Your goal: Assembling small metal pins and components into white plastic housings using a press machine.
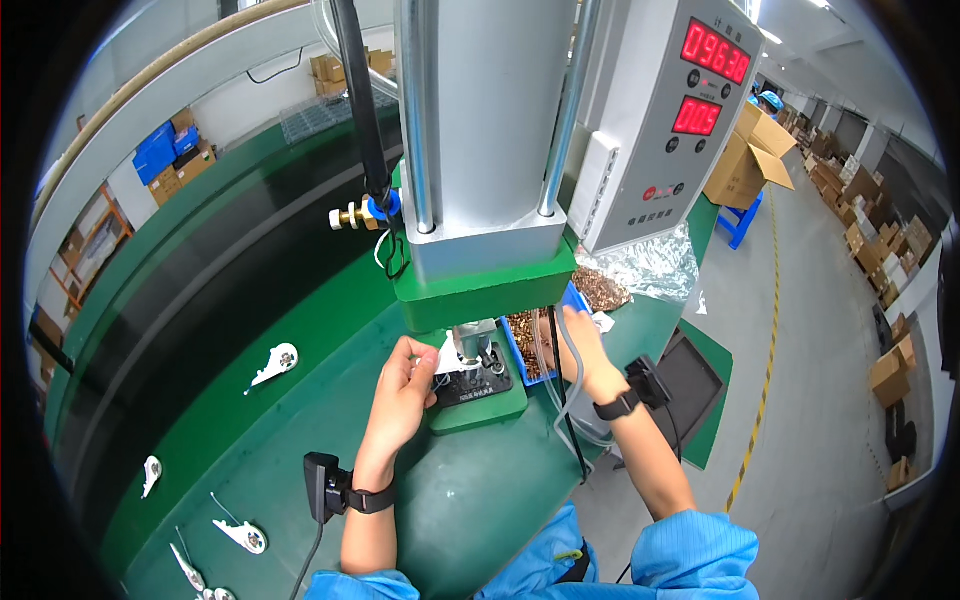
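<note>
My left hand (402, 385) is closed in a pinch at the left side of a small bench press. Between thumb and fingers it holds a white plastic part (450, 358), which lies over the black fixture (478, 386) under the press head (470, 338). To the right of the press, my right hand (582, 350) reaches into a blue bin (530, 375) of small copper-coloured pieces (524, 335). Its fingertips are hidden among the pieces and behind hanging tubes, so its grip does not show.
Grey control box (665, 130) with red displays stands right of the press cylinder (490, 120). White parts (275, 365) with thin wires lie on the green surface at left. A clear plastic bag (650, 265) sits behind the bin. Cartons (750, 160) and a person (770, 100) are farther right.
</note>
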### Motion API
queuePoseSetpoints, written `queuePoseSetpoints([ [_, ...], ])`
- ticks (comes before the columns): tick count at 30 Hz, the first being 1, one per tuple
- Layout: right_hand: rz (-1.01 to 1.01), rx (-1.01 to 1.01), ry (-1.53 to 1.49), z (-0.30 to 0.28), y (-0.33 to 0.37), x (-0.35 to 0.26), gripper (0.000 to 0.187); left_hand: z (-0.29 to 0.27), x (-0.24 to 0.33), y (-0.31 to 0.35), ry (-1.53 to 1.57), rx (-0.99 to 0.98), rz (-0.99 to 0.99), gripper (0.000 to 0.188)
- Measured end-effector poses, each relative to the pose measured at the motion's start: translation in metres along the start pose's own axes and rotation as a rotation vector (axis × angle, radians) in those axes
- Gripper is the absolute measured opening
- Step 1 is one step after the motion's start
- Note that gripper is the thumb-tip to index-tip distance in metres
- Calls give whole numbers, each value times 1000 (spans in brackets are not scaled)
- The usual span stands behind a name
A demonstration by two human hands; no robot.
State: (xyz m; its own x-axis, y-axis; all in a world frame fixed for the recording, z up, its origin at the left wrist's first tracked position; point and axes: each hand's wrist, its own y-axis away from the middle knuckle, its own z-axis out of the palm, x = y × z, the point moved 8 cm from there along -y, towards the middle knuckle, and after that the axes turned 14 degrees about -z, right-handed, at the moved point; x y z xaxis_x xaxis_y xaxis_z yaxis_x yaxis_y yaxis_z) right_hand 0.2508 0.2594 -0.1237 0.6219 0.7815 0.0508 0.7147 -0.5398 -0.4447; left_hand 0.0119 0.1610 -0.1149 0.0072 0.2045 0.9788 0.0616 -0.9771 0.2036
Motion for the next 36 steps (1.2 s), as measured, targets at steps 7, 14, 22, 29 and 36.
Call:
queuePoseSetpoints([
  [7,-26,37,-160,57,-5,4,20,-6,10,8,-121,79,17,15],
  [14,-67,19,-48,54,-1,-1,17,-4,10,5,-90,75,43,15],
  [22,96,275,-446,-4,-1,4,9,-18,21,-5,155,80,171,19],
  [29,224,225,-398,-51,15,9,11,-161,25,-103,-670,682,151,25],
  [36,242,268,-497,-52,21,4,13,-284,-109,-111,-1101,808,-376,34],
])
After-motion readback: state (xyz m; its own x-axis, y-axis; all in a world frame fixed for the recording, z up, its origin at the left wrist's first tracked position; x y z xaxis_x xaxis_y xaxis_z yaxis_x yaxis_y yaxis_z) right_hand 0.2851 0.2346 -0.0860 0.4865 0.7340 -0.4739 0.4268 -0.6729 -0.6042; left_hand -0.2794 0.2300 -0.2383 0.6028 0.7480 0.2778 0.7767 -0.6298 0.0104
